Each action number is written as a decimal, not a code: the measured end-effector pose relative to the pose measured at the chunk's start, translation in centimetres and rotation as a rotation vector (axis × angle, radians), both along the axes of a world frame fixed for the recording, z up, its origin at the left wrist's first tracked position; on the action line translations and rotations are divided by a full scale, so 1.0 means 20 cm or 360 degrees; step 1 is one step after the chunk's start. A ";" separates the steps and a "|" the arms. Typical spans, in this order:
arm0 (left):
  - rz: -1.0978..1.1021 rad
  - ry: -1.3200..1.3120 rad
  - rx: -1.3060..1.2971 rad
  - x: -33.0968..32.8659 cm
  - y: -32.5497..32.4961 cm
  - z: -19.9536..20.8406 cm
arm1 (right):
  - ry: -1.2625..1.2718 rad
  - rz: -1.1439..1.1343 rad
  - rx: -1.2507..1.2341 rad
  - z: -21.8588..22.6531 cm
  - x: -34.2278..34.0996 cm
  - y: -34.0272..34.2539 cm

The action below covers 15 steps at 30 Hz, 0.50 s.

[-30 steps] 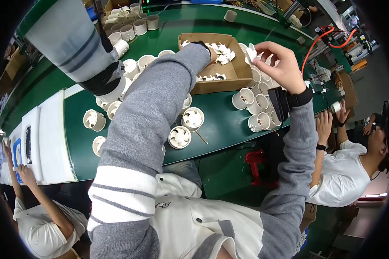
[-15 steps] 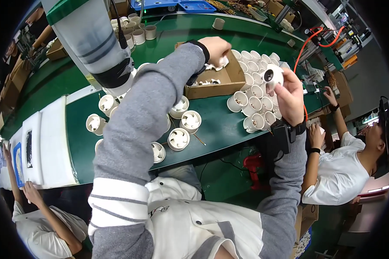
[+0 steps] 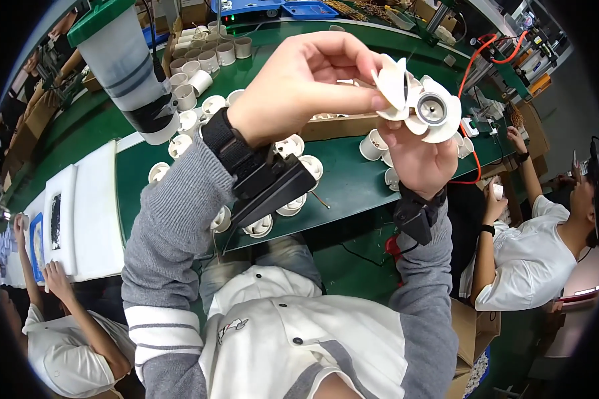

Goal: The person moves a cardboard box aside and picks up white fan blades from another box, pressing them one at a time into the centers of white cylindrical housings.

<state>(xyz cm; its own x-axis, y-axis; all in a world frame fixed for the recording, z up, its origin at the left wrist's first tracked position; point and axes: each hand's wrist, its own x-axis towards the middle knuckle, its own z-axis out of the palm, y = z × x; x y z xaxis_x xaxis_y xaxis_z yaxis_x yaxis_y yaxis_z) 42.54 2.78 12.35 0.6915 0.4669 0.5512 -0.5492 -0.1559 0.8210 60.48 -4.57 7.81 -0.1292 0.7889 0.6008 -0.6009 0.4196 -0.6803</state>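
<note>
My left hand (image 3: 296, 86) pinches a white fan wheel (image 3: 393, 85) by its curved blades, thumb below and fingers above. My right hand (image 3: 420, 159) grips a second white fan wheel (image 3: 450, 103) from below, its hub with a grey ring and small centre pin facing me. The two wheels are side by side and overlap in view; whether they touch I cannot tell. Beneath my hands is an open cardboard box (image 3: 339, 128), mostly hidden. White cups with fan wheels in them (image 3: 258, 226) stand on the green table below my left forearm.
White cups (image 3: 373, 145) stand right of the box, partly behind my right hand. More cups (image 3: 225, 53) fill the back left, near a green-topped cylinder (image 3: 123, 70). White sheets (image 3: 93, 213) lie at left. An orange hose (image 3: 464, 73) curves at right. Co-workers (image 3: 526, 246) sit on both sides.
My left hand has come out of the cardboard box with a fan wheel and moved beside my right hand. The piece in my right hand has turned, its hub now facing me.
</note>
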 end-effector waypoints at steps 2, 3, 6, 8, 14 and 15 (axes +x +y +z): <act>0.0010 -0.0033 -0.0030 -0.06 -0.04 -0.04 | -0.0070 -0.0006 0.0050 0.02 -0.07 -0.05; 0.0022 -0.0076 -0.0061 -0.09 -0.08 -0.07 | -0.0103 -0.0003 0.0072 0.03 -0.10 -0.06; 0.0108 -0.0107 -0.0017 -0.19 -0.09 -0.09 | -0.0175 -0.0037 0.0087 0.04 -0.19 -0.05; 0.0241 -0.0102 0.0148 -0.27 -0.10 -0.10 | -0.0214 -0.0035 0.0066 0.03 -0.24 -0.04; 0.0491 0.0126 0.0108 -0.44 -0.02 -0.18 | -0.0503 0.0019 -0.0119 -0.08 -0.32 0.10; 0.0525 0.0198 0.0115 -0.47 -0.01 -0.19 | -0.0586 0.0008 -0.0174 -0.09 -0.33 0.13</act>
<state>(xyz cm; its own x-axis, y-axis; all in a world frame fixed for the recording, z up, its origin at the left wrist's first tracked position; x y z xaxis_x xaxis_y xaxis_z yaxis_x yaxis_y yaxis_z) 33.16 2.48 8.62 0.5740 0.6390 0.5120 -0.3560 -0.3684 0.8588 53.97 -1.94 6.02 -0.3248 0.8446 0.4255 -0.3097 0.3301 -0.8917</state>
